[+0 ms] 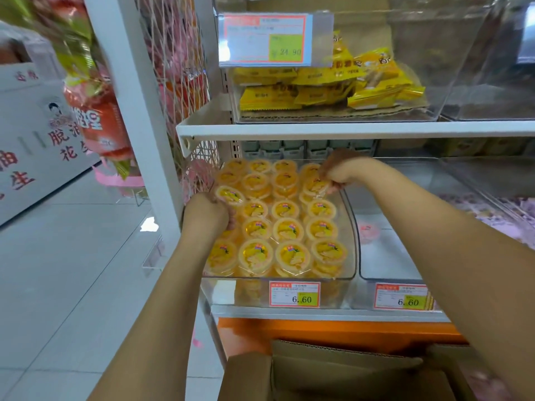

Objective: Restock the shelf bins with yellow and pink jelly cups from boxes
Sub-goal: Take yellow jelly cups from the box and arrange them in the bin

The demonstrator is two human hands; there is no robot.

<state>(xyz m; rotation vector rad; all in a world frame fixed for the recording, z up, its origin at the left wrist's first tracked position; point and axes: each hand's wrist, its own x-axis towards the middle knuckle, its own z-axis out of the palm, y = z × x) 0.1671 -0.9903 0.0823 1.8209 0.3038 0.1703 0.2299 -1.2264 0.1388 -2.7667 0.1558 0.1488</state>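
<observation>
Left hand (207, 211) grips a yellow cup (230, 195) at nine o'clock in the bin (225, 290), right hand (335, 172) seemingly pinches a second cup (314, 186) at one o'clock: seat both level, rows tight.

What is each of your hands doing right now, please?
Left hand: gripping the left-edge yellow cup.
Right hand: pinching the back-row yellow cup.

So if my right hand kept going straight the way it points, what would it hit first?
Probably the back-row yellow cups in the clear bin: your right hand, pinching a cup, points left across them. Depth is hard to judge.
</observation>
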